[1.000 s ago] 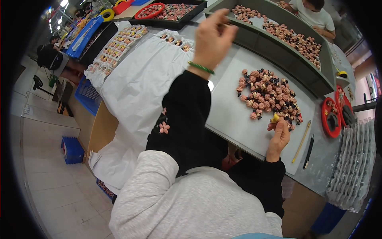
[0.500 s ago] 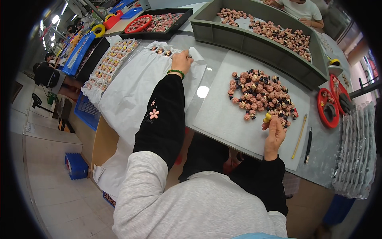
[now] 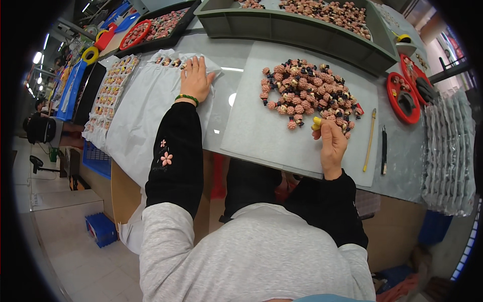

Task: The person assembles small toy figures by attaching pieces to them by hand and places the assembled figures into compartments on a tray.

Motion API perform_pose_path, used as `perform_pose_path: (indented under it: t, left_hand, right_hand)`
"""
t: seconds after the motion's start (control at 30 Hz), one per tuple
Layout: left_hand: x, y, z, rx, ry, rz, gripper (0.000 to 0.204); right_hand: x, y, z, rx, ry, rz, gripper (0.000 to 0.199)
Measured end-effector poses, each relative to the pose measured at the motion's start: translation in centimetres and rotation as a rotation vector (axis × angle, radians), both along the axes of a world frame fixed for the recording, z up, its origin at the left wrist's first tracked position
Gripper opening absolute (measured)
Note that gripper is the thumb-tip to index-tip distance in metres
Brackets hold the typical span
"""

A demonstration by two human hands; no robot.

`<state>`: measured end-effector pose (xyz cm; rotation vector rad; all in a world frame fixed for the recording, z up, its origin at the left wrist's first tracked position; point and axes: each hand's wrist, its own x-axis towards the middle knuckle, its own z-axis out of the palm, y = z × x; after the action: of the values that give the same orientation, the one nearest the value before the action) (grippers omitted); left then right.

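Observation:
My left hand (image 3: 197,80) lies with fingers outstretched on a white sheet (image 3: 146,116), holding nothing. Its fingertips are beside a short row of small figurines (image 3: 171,62) at the sheet's far edge. My right hand (image 3: 332,146) is closed in a pinch at the near side of a heap of small figurines (image 3: 312,90). These have pink, bumpy tops and dark parts. Yellow material (image 3: 316,123) shows at the right fingertips; I cannot tell whether it is held or worn. The heap lies on a pale mat (image 3: 261,136).
Behind the heap stands a deep grey-green bin (image 3: 292,31) of similar pieces. A yellow stick (image 3: 370,141) and a black pen-like tool (image 3: 384,151) lie right of the mat. Further right are red round trays (image 3: 411,116) and stacked clear plastic packaging (image 3: 448,156). Filled white trays (image 3: 111,93) stand left.
My left hand has gone from curled fingers at the row's end to spread fingers on the sheet, and another figurine shows in the row. The view has shifted; the right hand remains pinched.

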<state>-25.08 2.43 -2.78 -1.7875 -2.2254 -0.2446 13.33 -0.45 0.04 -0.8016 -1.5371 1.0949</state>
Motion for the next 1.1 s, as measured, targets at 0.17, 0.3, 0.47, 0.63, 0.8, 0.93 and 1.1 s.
perform_pose_path:
  t: [0.17, 0.3, 0.47, 0.63, 0.8, 0.93, 1.1]
  left_hand:
    - [-0.7, 2.3, -0.2, -0.007, 0.002, 0.091, 0.063]
    - [1.2, 2.9, 1.7, -0.079, -0.108, 0.24, 0.058]
    - [8.4, 3.6, 4.8, 0.441, -0.503, -0.403, 0.031]
    - [18.0, 2.1, 4.4, 0.38, -0.642, -0.553, 0.018]
    - [19.9, 1.9, 4.8, 0.511, -0.639, -0.474, 0.022]
    - [20.9, -0.2, 5.4, 0.408, -1.025, -0.602, 0.019]
    - [22.6, -3.0, 4.6, 0.037, -1.639, -0.791, 0.021]
  right_hand:
    - [0.0, 0.0, 0.0, 0.0, 0.004, -0.011, 0.029]
    - [0.0, 0.1, 0.0, 0.008, -0.018, -0.008, 0.028]
    - [0.0, 0.4, -0.1, 0.008, -0.034, -0.004, 0.026]
    - [0.1, 0.3, -0.3, 0.008, -0.043, -0.017, 0.026]
    - [0.1, 0.4, -0.4, 0.025, -0.047, -0.017, 0.023]
    - [-0.4, 0.5, -0.4, 0.046, 0.037, -0.105, 0.015]
    - [-0.8, 0.6, -0.5, 0.049, 0.165, -0.194, 0.023]
